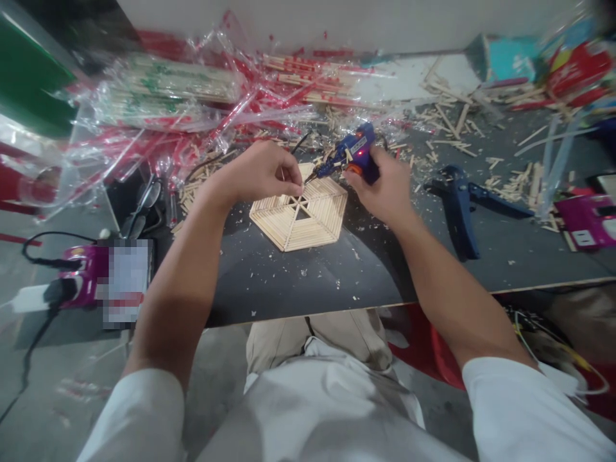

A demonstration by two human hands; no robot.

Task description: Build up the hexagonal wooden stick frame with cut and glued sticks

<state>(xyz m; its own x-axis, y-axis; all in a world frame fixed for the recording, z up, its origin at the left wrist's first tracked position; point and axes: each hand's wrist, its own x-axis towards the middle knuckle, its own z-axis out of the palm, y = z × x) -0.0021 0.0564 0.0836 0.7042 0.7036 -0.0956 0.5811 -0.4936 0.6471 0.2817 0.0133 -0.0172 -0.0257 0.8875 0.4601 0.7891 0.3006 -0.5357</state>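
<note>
A hexagonal panel of thin wooden sticks lies on the dark tabletop, with spokes crossing near its middle. My right hand is wrapped round a blue hot glue gun with a small red light showing. The gun's nozzle points left, down toward the panel's upper part. Over the panel's upper left, my left hand has thumb and fingers pinched together near the nozzle tip. Whatever sits in that pinch is too small to make out.
Plastic-wrapped stick bundles heap along the back. Cut stick pieces are scattered behind and right. A blue hand cutter lies to the right. At left are glasses, a phone and a purple power socket with cords.
</note>
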